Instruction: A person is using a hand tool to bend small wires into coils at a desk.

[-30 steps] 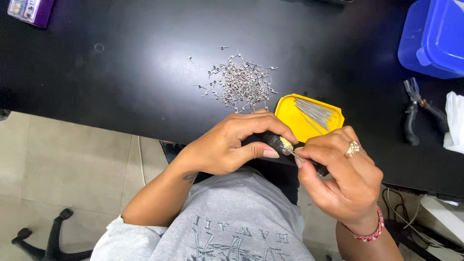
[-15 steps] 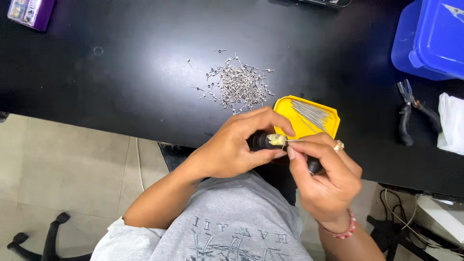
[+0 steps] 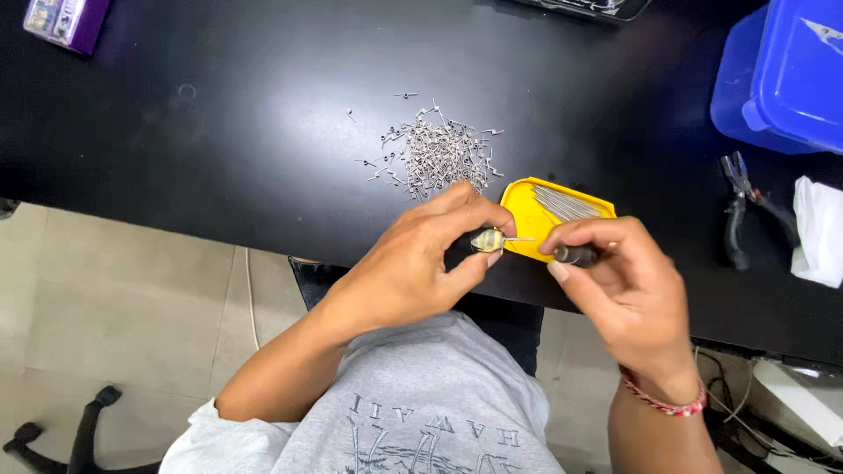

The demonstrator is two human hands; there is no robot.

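Note:
My left hand (image 3: 421,259) pinches a small tool tip (image 3: 487,240) with a brass-coloured end, from which a thin metal pin (image 3: 520,239) sticks out to the right. My right hand (image 3: 619,290) grips a dark handle piece (image 3: 575,255) just to the right of the pin, a small gap apart from the tip. Both hands hover over the near edge of the black table (image 3: 219,167). A yellow tray (image 3: 527,206) holding straight metal pins lies right behind my hands. A heap of small bent metal pins (image 3: 435,154) lies further back.
A blue plastic bin (image 3: 781,75) stands at the back right. Pliers (image 3: 746,211) and a white cloth (image 3: 821,233) lie at the right. A purple box (image 3: 66,19) sits at the back left corner. Below the table edge are a tiled floor and a chair base (image 3: 61,434).
My hands have drawn apart: the dark handle piece in my right hand has come off to the right, baring the thin pin at the tip held in my left hand.

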